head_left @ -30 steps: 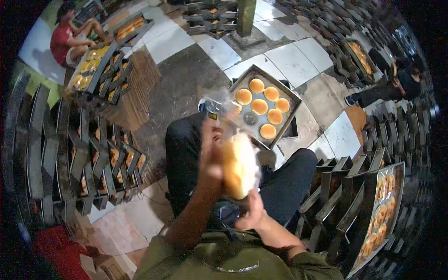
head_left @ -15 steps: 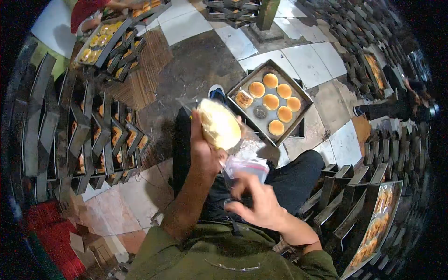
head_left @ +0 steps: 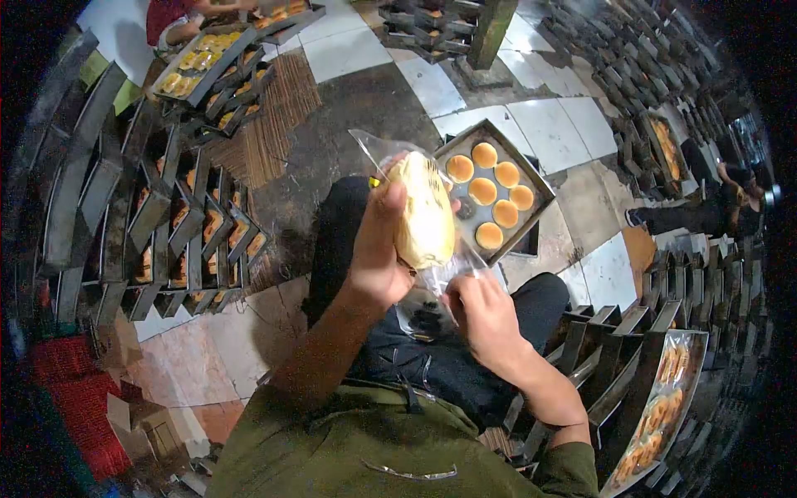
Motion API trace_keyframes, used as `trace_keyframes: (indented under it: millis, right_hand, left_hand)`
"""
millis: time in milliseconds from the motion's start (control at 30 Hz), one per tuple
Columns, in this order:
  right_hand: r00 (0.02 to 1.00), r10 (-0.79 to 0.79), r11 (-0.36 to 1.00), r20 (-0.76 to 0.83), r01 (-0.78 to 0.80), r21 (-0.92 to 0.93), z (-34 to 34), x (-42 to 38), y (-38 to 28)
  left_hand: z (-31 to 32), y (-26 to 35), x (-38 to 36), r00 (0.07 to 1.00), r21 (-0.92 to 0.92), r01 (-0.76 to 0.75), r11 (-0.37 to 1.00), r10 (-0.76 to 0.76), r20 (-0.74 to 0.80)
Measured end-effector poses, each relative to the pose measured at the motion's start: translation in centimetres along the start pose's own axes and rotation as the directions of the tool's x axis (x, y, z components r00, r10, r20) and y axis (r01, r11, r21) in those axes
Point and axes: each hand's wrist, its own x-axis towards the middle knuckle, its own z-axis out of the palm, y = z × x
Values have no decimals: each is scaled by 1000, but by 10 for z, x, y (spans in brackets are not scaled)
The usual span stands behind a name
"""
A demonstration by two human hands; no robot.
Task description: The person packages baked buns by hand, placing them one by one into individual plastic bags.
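Note:
My left hand is wrapped around the side of a pale, oblong bread bun above my lap. Clear plastic film surrounds the bun and sticks out past its far end. At the near end, my right hand pinches the loose plastic with its fingers closed. Dark print shows on the bun's far side. Just beyond my hands lies a square metal tray with several round golden buns. The bread partly covers this tray's left side.
Stacked metal trays with bread stand at my left, and more trays at my right. A bread-filled tray sits far left beside a person in red. Another person's dark-clothed leg extends at right. A cardboard box lies lower left.
My right hand has risen from the small plastic bags over my lap and closed on the film at the bun's near end. My left hand and the bun have shifted right and turned.

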Motion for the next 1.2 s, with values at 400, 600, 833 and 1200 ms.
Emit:
trace_keyframes:
  millis: [400,600,833,1200]
  right_hand:
    - [958,273,705,-91,-135,696,5,8,46]
    - [700,568,86,432,-573,815,126,-5,20]
    - [714,678,437,174,-582,686,158,-3,21]
    - [938,293,774,-185,-119,622,55,2,-22]
  left_hand:
    - [13,-19,-49,810,-301,554,776,-586,-16]
    - [1,45,-106,682,588,508,629,-711,172]
    - [-142,4,-69,894,958,230,172,350,-278]
    - [-65,24,-102,888,927,-282,248,433,154]
